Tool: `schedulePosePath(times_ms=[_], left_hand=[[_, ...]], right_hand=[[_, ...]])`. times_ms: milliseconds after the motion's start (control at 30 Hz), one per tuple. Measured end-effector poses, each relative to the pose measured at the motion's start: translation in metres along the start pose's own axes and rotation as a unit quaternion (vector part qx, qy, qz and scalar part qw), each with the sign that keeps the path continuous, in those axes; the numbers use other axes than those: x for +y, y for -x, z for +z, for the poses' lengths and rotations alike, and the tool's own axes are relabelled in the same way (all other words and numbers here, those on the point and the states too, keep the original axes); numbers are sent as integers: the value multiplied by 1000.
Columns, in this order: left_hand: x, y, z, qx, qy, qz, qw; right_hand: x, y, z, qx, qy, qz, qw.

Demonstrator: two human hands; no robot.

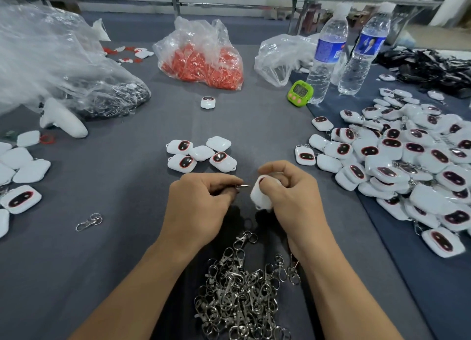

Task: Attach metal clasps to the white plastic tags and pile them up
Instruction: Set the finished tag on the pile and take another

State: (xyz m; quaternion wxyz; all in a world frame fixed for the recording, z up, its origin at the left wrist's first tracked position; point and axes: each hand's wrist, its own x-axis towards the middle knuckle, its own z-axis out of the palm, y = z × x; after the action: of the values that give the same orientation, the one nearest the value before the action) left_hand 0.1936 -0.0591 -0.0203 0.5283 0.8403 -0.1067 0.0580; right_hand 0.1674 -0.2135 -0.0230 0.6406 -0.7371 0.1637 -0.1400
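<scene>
My left hand pinches a metal clasp, whose tip points right toward a white plastic tag. That tag is gripped in my right hand, a small gap away from the clasp tip. Below my wrists lies a heap of loose metal clasps. Several white tags with dark oval faces sit in a small group just beyond my hands. A large pile of tags with clasps spreads over the right side.
A single clasp lies at the left. More tags sit at the left edge. A bag of red parts, clear bags, a green timer and two water bottles stand at the back.
</scene>
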Motion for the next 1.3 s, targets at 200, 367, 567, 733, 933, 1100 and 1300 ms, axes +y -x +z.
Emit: schedulePosePath(times_ms=[200,367,567,733,933,1100,1300], left_hand=[[1,-2,-1,-30,57,-2,998],[2,0,0,-43,68,10,997],[4,2,2,-14,34,14,999],[3,1,1,12,-1,7,1000],[7,3,1,-32,5,13,999],[7,2,0,-13,13,-2,1000],[5,2,-1,20,6,-4,1000]], right_hand=[[3,-2,2,-114,-21,1,993],[2,-1,2,-81,-35,-6,996],[5,1,5,-34,25,-17,999],[6,-1,3,-12,16,-2,1000],[4,-2,1,-22,-11,10,1000],[2,-1,-1,-38,-24,10,999],[2,0,-1,-31,-19,4,999]])
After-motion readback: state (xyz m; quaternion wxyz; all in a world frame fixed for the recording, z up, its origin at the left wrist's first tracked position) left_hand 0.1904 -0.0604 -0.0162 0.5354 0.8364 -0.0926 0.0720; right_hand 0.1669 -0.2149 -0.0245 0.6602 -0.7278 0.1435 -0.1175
